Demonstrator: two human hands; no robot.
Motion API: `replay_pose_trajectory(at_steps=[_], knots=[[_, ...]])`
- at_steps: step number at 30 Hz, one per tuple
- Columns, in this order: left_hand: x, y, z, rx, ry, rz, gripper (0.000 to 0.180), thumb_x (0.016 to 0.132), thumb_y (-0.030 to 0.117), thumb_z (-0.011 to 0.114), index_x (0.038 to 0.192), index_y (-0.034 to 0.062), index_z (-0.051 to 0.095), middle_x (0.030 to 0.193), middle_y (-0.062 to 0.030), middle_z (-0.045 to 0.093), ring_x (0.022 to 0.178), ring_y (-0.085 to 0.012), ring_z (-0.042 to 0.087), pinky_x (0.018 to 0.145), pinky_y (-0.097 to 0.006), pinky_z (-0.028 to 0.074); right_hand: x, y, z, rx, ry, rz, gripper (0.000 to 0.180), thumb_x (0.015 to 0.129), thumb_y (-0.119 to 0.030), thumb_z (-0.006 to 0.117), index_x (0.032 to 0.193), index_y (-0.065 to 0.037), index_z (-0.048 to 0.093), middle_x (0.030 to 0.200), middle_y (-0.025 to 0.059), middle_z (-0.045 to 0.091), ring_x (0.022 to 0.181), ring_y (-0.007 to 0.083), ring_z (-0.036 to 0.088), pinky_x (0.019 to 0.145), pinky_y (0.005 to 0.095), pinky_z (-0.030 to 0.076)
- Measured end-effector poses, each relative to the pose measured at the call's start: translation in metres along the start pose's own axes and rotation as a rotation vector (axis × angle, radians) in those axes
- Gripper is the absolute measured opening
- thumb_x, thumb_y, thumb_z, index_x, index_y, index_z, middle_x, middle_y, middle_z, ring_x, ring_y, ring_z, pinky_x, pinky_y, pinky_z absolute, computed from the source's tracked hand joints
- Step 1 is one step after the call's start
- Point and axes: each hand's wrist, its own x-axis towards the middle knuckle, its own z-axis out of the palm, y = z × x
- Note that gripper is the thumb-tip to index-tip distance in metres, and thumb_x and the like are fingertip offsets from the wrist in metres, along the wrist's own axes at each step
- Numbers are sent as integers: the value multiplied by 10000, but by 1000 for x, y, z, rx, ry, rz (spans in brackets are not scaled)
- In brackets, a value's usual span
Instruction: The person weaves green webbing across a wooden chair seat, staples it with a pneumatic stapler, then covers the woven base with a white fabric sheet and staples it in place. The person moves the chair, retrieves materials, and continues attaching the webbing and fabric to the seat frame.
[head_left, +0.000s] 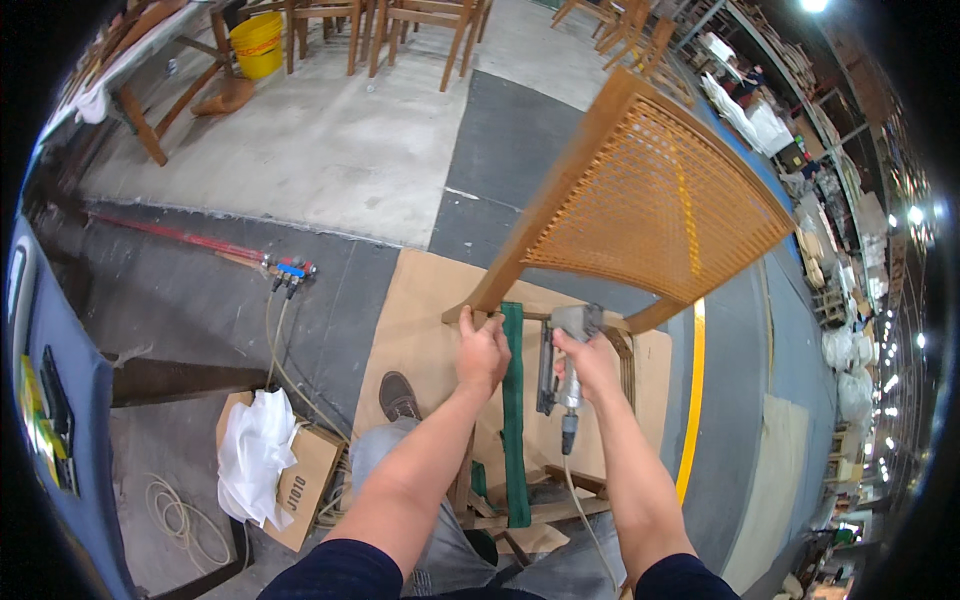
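Observation:
A wooden chair frame (522,240) with a woven cane backrest (650,190) stands before me, its back leaning away to the right. A green webbing strap (515,420) runs across the open seat frame from the rear rail toward me. My left hand (483,352) grips the rear seat rail by its left corner, fingers bent beside the strap's far end. In my right hand (592,365) is a grey pneumatic staple gun (574,322), held just right of the strap near the rear rail. Its air hose (575,480) trails down between my forearms. The gun's nose tip is hard to make out.
Brown cardboard (405,300) lies under the chair. To the left are a blue-covered surface (85,400), a cardboard box (305,495) with white plastic wrap (258,450), and a blue air manifold (292,270) with hoses. A yellow bucket (258,45) and more chairs (425,20) stand farther off.

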Motion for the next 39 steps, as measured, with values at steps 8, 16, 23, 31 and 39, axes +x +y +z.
replay_pose_trajectory(at_steps=[8, 16, 23, 31, 39], knots=[[6, 5, 7, 89, -8, -20, 333, 1012, 247, 628, 1263, 61, 742, 1428, -309, 565, 1310, -453, 579, 1119, -505, 475, -224, 29, -242, 79, 449, 22, 329, 977, -231, 792, 1196, -38, 642, 906, 45, 660, 598, 160, 634, 528, 331, 537], [-56, 22, -6, 164, -48, 545, 452, 1024, 93, 629, 1464, 6, 579, 1565, -273, 473, 1466, -401, 454, 1180, -461, 419, -437, 207, -407, 498, 1067, 288, 338, 993, -314, 769, 1174, -56, 648, 917, 54, 671, 668, 157, 623, 568, 344, 546], [-156, 10, -9, -512, -498, -574, 665, 1054, 197, 662, 1590, -42, 348, 1578, -204, 459, 1320, -336, 568, 1096, -466, 485, -449, 358, -423, 990, 1094, 297, 411, 999, -367, 750, 1277, -100, 607, 911, 88, 684, 657, 212, 649, 568, 370, 562], [-232, 19, -55, -1031, -834, -893, 285, 1061, 320, 661, 1185, 66, 632, 1095, -103, 728, 1004, -337, 718, 933, -529, 608, -445, 437, -454, 1108, 917, 318, 347, 1048, -381, 674, 1190, -64, 656, 870, 81, 693, 656, 190, 665, 547, 314, 588], [-320, -8, -96, -747, -835, -1186, 364, 1145, 384, 471, 1238, 54, 594, 1069, -105, 710, 927, -319, 708, 873, -550, 599, -454, 450, -464, 216, 1117, 368, 470, 966, -217, 776, 1354, 13, 646, 1248, 169, 691, 1086, 285, 669, 923, 443, 546]])
